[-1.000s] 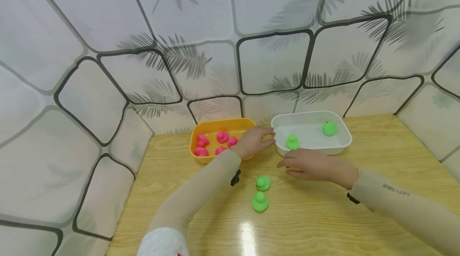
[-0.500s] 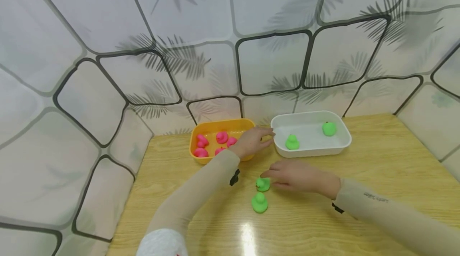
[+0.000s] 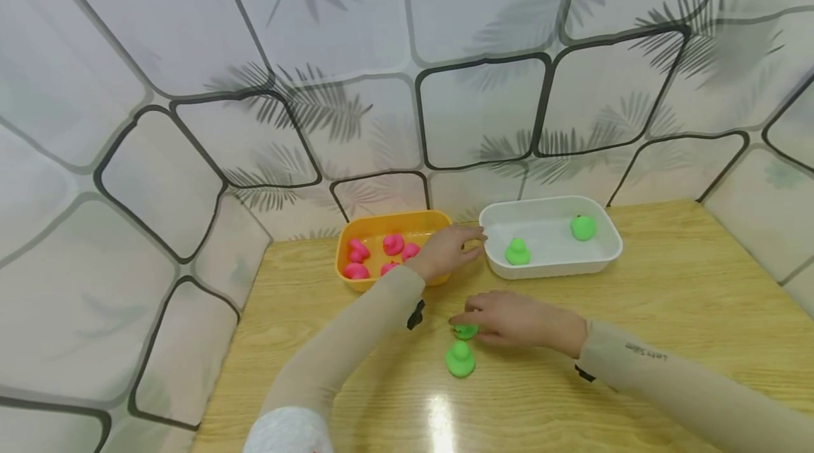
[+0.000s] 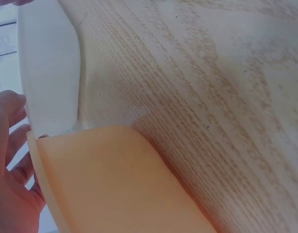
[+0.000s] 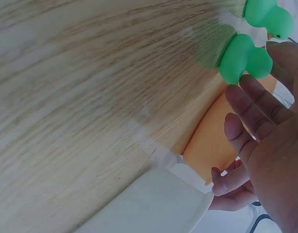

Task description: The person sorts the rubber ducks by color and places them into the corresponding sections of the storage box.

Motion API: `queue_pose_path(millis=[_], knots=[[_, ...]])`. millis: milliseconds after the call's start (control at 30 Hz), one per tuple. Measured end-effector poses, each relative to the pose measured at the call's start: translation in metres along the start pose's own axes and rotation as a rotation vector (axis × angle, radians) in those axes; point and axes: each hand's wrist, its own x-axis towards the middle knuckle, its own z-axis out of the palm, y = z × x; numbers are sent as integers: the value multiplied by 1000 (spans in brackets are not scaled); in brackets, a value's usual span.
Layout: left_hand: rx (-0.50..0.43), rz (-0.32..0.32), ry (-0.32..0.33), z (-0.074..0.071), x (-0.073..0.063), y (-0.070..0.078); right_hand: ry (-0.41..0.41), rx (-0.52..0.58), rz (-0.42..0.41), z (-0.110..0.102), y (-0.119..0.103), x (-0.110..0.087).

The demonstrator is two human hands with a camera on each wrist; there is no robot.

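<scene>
My right hand (image 3: 518, 322) is at the farther of two green rubber ducks on the table. In the right wrist view its thumb and fingertips lie on either side of that duck (image 5: 239, 60), pinching it. The other green duck (image 3: 460, 360) sits just nearer to me, upright. My left hand (image 3: 445, 253) reaches over the right end of the orange tray (image 3: 439, 217), its fingertips at the left rim of the white tray (image 3: 553, 273). In the left wrist view the fingers (image 4: 13, 145) are relaxed beside both trays' rims.
Several pink rubber ducks (image 3: 393, 244) lie in the orange tray, partly hidden by my left arm. Two green ducks are in the white tray, one at the front left (image 3: 518, 253) and one at the right (image 3: 582, 227). A patterned wall (image 3: 381, 121) stands behind the wooden table (image 3: 668, 283).
My right hand has moved from the white tray's front rim toward me and to the left, onto the farther green duck. The left hand has stayed at the trays.
</scene>
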Motion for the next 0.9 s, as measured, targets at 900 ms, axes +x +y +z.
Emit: queue_pose_path(millis=[900], knots=[[-14,-9,8,-2,-3,3,-5,55,93,-11,5,-20]])
